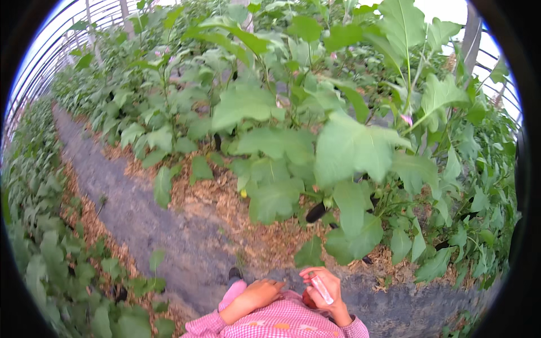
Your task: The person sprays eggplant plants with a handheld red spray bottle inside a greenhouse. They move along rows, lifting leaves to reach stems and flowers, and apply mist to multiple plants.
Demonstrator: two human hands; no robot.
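Note:
My right hand (323,289) is near the bottom centre, its fingers curled, with a small pinkish translucent object (322,290) lying across it. Something red shows below that hand, too hidden to name. To its left, my left hand (262,292) rests against the front of a pink checked garment (279,312), and no object shows in it. In front of both hands stand eggplant plants (274,148) with broad green leaves. A dark eggplant (316,212) hangs low among the leaves, above and ahead of my right hand.
A grey soil path (127,211) runs to the upper left between plant rows, bordered by straw-like mulch (211,198). More plants (55,262) grow at the left. Behind the foliage rises a post (471,40), and curved greenhouse ribs arch at the sides. A dark shoe (234,273) stands on the path.

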